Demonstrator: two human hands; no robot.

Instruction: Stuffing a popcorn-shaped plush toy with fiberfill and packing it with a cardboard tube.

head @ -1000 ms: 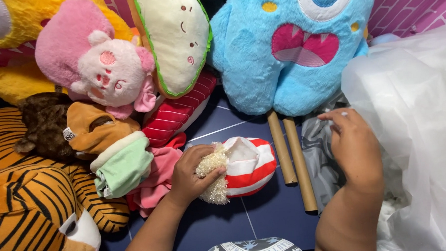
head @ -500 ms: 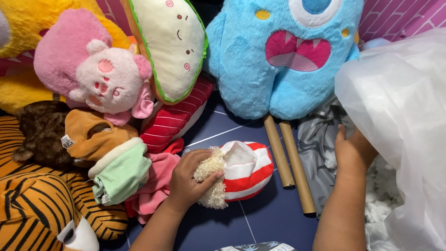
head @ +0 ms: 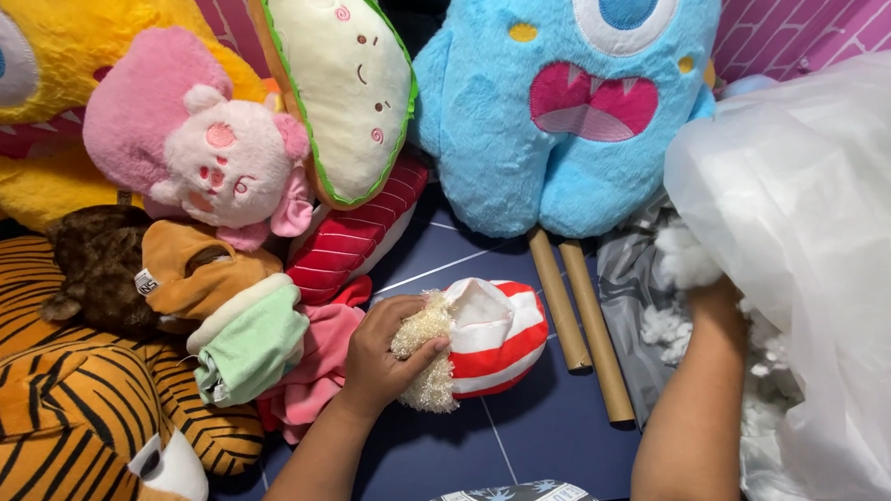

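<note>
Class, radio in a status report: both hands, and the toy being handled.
Left hand grips red-and-white striped plush by its fuzzy cream part. Right hand hidden inside white bag, stuffing around wrist. Nothing blocking.

Small white label point(head: 146, 284) on the brown plush point(head: 181, 267) (lettering tiny).

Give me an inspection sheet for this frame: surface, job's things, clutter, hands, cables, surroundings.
Surface: dark blue tiled floor, pale grout lines.
Job's things: red-and-white striped plush shell, open top, with a fuzzy cream trim; loose white stuffing; translucent white bag.
Clutter: two cardboard tubes; pink cloth; grey plastic sheet.
Hands: left hand, grip closed on the trim; right hand hidden inside the bag, only the forearm shows.
Cables: nothing seen.
Surroundings: blue monster plush, pink doll plush, taco-shaped plush, tiger plush, yellow plush, pink brick-pattern wall.
</note>
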